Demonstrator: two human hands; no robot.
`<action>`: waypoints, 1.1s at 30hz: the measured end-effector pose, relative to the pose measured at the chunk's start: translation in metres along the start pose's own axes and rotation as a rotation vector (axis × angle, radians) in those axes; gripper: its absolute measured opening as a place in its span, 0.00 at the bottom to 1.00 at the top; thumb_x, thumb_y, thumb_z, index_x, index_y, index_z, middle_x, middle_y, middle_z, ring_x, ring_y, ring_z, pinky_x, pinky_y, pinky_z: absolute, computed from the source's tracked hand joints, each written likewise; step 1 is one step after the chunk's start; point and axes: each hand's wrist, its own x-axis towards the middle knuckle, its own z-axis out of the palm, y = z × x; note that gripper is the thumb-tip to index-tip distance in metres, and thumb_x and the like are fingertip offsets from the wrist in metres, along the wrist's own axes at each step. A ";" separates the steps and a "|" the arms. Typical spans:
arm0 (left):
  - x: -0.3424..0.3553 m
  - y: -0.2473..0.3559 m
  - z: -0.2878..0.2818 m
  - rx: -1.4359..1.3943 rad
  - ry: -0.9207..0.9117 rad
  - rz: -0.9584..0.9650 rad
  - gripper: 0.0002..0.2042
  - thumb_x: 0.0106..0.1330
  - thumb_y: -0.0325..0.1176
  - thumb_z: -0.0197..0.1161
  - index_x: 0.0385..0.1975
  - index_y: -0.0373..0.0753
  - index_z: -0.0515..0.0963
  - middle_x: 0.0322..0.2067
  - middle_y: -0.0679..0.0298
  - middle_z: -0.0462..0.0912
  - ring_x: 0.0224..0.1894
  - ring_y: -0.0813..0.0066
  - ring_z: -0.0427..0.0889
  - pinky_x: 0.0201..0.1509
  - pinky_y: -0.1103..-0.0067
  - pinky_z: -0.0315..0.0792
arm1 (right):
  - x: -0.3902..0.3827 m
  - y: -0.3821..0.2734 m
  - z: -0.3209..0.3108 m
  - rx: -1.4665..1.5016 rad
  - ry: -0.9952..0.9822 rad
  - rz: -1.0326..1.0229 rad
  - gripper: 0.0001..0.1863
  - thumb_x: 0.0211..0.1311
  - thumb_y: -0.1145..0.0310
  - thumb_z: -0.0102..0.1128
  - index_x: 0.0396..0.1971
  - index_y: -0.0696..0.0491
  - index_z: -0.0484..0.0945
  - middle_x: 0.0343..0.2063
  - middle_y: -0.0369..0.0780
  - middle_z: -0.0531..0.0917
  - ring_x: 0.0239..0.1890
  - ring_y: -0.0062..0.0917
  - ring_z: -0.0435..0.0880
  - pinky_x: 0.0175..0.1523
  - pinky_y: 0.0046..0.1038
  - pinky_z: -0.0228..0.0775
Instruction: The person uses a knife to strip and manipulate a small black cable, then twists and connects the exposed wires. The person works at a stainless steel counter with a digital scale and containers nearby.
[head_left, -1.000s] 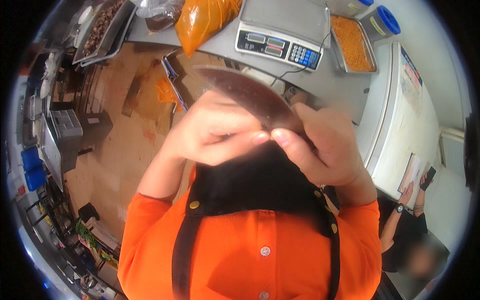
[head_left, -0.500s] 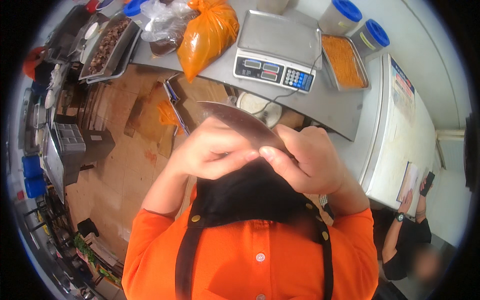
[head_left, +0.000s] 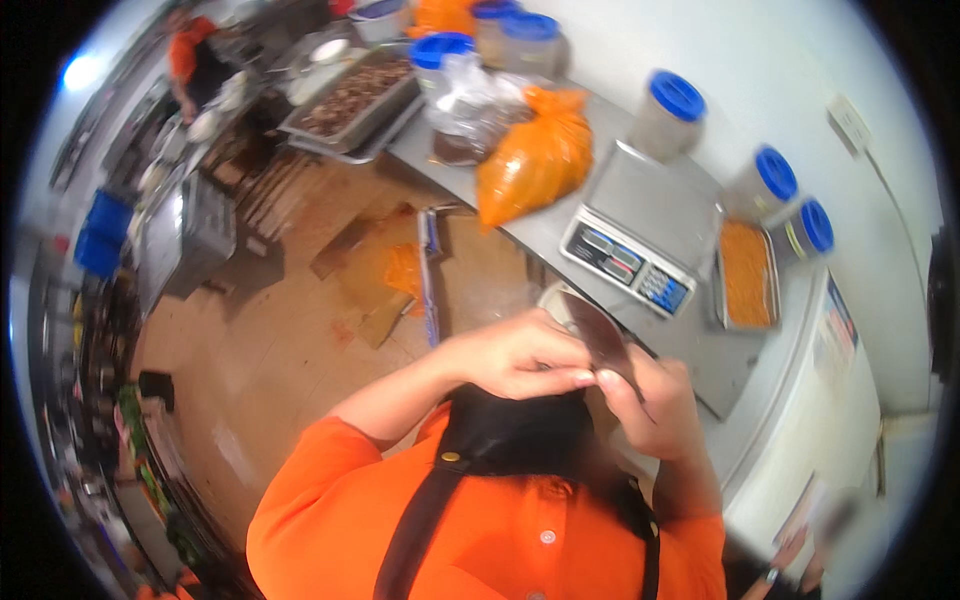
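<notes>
In front of my chest I hold what looks like a knife [head_left: 602,338], its dark, wide blade tapering to a point that slants up and away to the left. My right hand [head_left: 655,400] is closed round its lower end, the thumb lying along it; no handle shows. Beside it, my left hand [head_left: 530,355] has curled fingers at the blade, partly hidden by it, and its thumb tip meets the right thumb. Just beyond my hands a digital scale [head_left: 625,260] with a bare metal pan stands on the grey metal table [head_left: 700,370].
An orange bag [head_left: 535,165] and a clear plastic bag [head_left: 470,105] lie left of the scale. Farther left is a tray of chopped brown food [head_left: 355,98]. Orange crumbs fill a tray [head_left: 747,275] on the right, near blue-lidded containers [head_left: 775,180]. Another person [head_left: 192,60] stands far left.
My view has swung left, so the table and scale sit farther right and lower, and a person at the far left has come into view. Both hands keep the knife, its blade now standing steeper.
</notes>
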 end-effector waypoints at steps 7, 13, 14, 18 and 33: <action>-0.001 0.005 -0.005 -0.019 -0.046 0.021 0.15 0.72 0.32 0.57 0.23 0.33 0.68 0.16 0.54 0.65 0.18 0.59 0.65 0.24 0.68 0.59 | -0.004 0.005 0.002 0.010 -0.040 0.058 0.07 0.62 0.69 0.58 0.29 0.57 0.76 0.16 0.47 0.76 0.21 0.46 0.78 0.26 0.39 0.65; 0.002 -0.003 -0.005 -0.023 -0.080 -0.020 0.14 0.72 0.32 0.57 0.24 0.32 0.69 0.17 0.54 0.67 0.19 0.59 0.65 0.25 0.68 0.60 | -0.005 0.015 0.005 0.093 -0.033 0.121 0.05 0.61 0.72 0.59 0.32 0.57 0.78 0.17 0.47 0.77 0.20 0.46 0.77 0.27 0.38 0.65; 0.001 -0.002 -0.009 -0.008 -0.118 -0.048 0.12 0.72 0.31 0.57 0.26 0.31 0.71 0.19 0.53 0.70 0.21 0.57 0.68 0.27 0.68 0.62 | -0.005 0.015 0.005 0.089 -0.020 0.115 0.04 0.61 0.72 0.59 0.32 0.57 0.78 0.18 0.47 0.77 0.20 0.46 0.77 0.27 0.39 0.66; -0.001 -0.013 -0.004 -0.062 -0.138 -0.045 0.09 0.72 0.29 0.56 0.31 0.29 0.75 0.22 0.52 0.75 0.25 0.55 0.73 0.31 0.68 0.66 | -0.007 0.016 0.000 0.064 -0.034 0.068 0.04 0.61 0.72 0.59 0.32 0.57 0.78 0.18 0.47 0.77 0.21 0.46 0.77 0.28 0.39 0.66; 0.015 -0.009 -0.006 -0.049 -0.088 -0.011 0.08 0.69 0.28 0.58 0.27 0.33 0.75 0.19 0.57 0.72 0.21 0.58 0.69 0.27 0.70 0.64 | -0.003 0.009 -0.010 0.116 -0.052 0.035 0.08 0.68 0.67 0.55 0.32 0.56 0.73 0.18 0.49 0.76 0.22 0.49 0.77 0.28 0.40 0.67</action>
